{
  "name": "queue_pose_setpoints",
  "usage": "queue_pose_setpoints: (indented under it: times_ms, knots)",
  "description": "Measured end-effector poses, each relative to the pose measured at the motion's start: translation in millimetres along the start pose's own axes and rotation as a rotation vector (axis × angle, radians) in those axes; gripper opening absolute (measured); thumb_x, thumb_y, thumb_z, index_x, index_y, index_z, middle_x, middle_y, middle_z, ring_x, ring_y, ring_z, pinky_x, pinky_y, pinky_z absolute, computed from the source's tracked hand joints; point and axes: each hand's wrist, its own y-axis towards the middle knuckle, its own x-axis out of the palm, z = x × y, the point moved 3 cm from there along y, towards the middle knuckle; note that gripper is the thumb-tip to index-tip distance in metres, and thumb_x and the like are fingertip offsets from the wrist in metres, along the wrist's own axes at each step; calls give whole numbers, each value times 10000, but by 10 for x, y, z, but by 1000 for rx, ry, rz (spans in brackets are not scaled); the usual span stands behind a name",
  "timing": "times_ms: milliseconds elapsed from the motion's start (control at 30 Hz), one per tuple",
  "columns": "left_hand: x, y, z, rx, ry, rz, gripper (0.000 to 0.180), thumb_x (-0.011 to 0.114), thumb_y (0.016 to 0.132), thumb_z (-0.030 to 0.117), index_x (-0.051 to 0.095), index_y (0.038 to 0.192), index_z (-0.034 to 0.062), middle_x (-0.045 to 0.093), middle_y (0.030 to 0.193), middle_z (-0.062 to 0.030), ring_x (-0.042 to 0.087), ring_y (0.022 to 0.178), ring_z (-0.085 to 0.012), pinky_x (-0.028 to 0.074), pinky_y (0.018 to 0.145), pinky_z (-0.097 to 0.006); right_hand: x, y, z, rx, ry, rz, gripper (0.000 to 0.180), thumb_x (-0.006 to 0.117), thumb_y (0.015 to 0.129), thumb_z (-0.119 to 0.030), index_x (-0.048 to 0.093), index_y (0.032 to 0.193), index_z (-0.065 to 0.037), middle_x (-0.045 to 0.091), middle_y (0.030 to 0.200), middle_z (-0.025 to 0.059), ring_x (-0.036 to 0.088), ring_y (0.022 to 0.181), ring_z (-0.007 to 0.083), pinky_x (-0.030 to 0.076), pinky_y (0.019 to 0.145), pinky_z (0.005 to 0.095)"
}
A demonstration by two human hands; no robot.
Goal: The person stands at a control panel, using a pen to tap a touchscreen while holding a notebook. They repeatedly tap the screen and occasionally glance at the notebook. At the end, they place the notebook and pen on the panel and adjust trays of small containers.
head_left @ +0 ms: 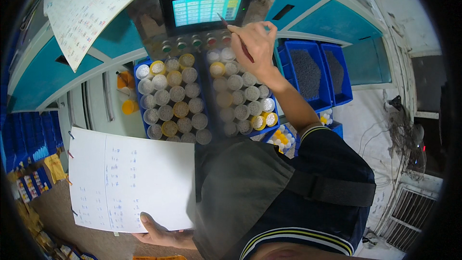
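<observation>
A dark red pen [246, 52] sits in my right hand [257, 48], whose fingers are pinched around it. Its thin end reaches over the lower part of a lit touchscreen [192, 17]; I cannot tell whether it touches the glass. Below the screen runs a row of red and green push buttons [197, 41]. At the lower left, my left hand [156, 233] grips the bottom edge of a white notebook [159, 178], thumb on top and fingers underneath. The notebook is open, with blue handwriting in columns and rings along its left side.
Two blue trays of round, clear and yellow-rimmed cups [180, 110] stand below the buttons. To the right are blue bins [293, 74] of dark grey granules. A large handwritten sheet [91, 9] hangs over the teal machine panels at upper left. Loose wires [403, 130] hang at far right.
</observation>
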Motion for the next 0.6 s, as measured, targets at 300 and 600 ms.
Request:
queue_pose_setpoints:
  times_ms: [300,600]
  knots:
    - [-19,-39,-10,15,-39,-20,675,970,724,225,693,1274,-51,762,1149,-171,722,1065,-269,577,961,-446,37,-117,87,-52,-36,-32,190,755,939,-130,842,1105,-160,750,870,5,681,889,182,390,938,404]
    - [122,-84,173,-48,-311,-76,589,935,824,120,649,1295,-89,750,1173,-190,713,1076,-237,552,989,-387,147,-108,76,-33,-6,-75,204,701,1018,-180,840,1159,-130,763,818,-35,664,886,157,349,998,397]
